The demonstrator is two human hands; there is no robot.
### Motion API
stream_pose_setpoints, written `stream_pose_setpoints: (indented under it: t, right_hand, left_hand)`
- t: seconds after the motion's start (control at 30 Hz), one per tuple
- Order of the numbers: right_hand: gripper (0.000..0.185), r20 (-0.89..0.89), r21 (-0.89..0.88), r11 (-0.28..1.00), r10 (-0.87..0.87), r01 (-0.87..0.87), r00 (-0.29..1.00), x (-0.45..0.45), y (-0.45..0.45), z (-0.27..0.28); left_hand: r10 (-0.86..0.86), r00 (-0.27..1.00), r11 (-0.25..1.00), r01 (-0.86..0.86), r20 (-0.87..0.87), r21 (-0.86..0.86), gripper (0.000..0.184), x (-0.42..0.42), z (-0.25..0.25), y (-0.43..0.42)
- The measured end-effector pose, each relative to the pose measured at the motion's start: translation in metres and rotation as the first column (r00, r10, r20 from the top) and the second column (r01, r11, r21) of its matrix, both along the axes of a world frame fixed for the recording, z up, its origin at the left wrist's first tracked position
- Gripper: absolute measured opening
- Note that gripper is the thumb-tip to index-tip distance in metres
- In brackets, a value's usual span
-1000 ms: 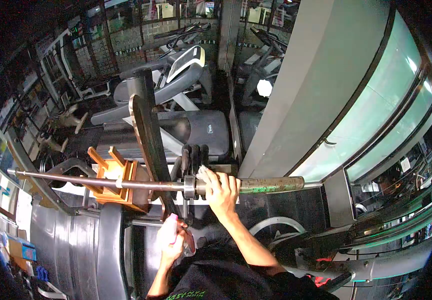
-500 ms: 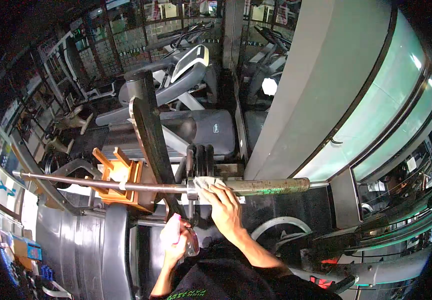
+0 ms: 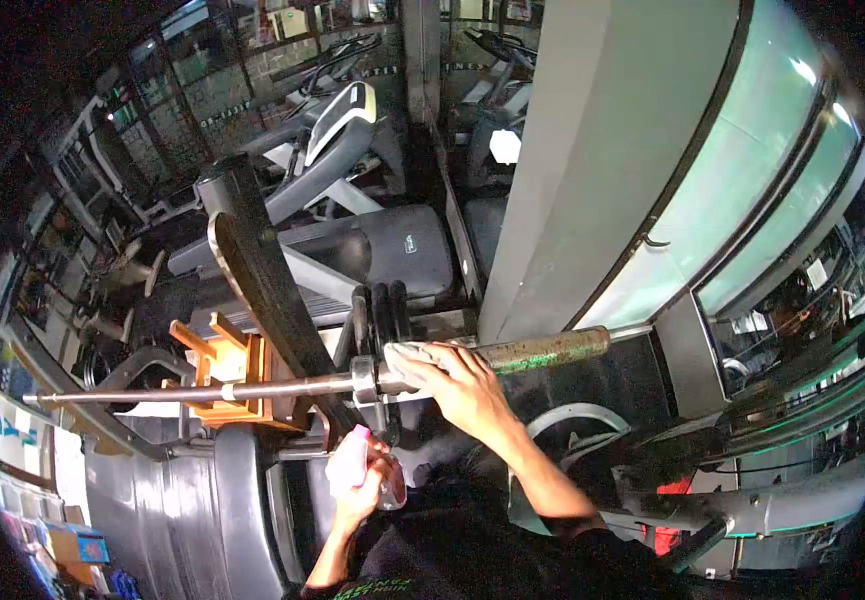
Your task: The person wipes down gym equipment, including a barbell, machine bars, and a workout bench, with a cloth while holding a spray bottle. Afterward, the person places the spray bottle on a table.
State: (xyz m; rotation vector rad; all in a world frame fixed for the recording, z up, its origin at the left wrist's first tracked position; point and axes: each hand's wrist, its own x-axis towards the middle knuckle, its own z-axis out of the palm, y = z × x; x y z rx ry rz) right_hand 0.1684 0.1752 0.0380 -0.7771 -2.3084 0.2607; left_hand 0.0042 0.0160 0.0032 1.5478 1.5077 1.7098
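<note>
A barbell runs across the view, its bare shaft (image 3: 283,387) on the left and its worn, greenish thick sleeve (image 3: 558,350) on the right. My right hand (image 3: 473,398) presses a light grey cloth (image 3: 408,362) onto the sleeve, just right of the collar (image 3: 364,378). The fingers lie over the cloth and partly hide it. Below the bar, my left hand (image 3: 361,490) is wrapped round a clear spray bottle (image 3: 394,488) with a pink and white spray head.
A dark upright post (image 3: 263,260) stands behind the bar. Beside it are a wooden stool-like piece (image 3: 228,365) and a black padded bench (image 3: 248,490). A treadmill (image 3: 403,240) stands farther back, and a grey pillar (image 3: 573,170) rises at the right.
My right hand and the cloth have slid a little way along the sleeve, away from the collar. The view has tilted slightly. My left hand still holds the bottle.
</note>
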Motion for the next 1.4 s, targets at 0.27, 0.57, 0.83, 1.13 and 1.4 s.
stream_pose_setpoints:
  t: [0.27, 0.57, 0.83, 1.13, 1.4]
  right_hand:
    - [0.044, 0.088, -0.06, 0.924, -0.372, 0.378, 0.924, 0.078, 0.004, 0.031]
    - [0.039, -0.072, -0.019, 0.946, -0.324, 0.323, 0.943, 0.004, -0.014, 0.014]
    - [0.044, -0.423, -0.376, 0.885, 0.099, -0.274, 0.901, -0.019, -0.044, 0.009]
    - [0.035, -0.075, -0.007, 0.955, -0.295, 0.295, 0.953, -0.025, -0.023, 0.001]
    - [0.042, -0.137, -0.004, 0.999, -0.035, 0.035, 0.99, -0.043, -0.055, -0.018]
  left_hand:
    - [-0.022, 0.986, 0.992, 0.001, -0.167, -0.128, 0.035, -0.019, 0.026, -0.004]
    - [0.019, 0.993, 0.997, -0.028, -0.116, -0.077, 0.048, -0.031, 0.01, -0.002]
    - [0.028, 0.978, 0.996, -0.046, -0.206, -0.081, 0.038, -0.046, 0.021, -0.001]
    - [-0.02, 0.995, 0.989, 0.006, -0.095, -0.147, 0.036, -0.044, 0.007, 0.003]
    - [0.02, 0.977, 1.0, -0.016, -0.211, 0.018, 0.047, -0.041, 0.021, -0.001]
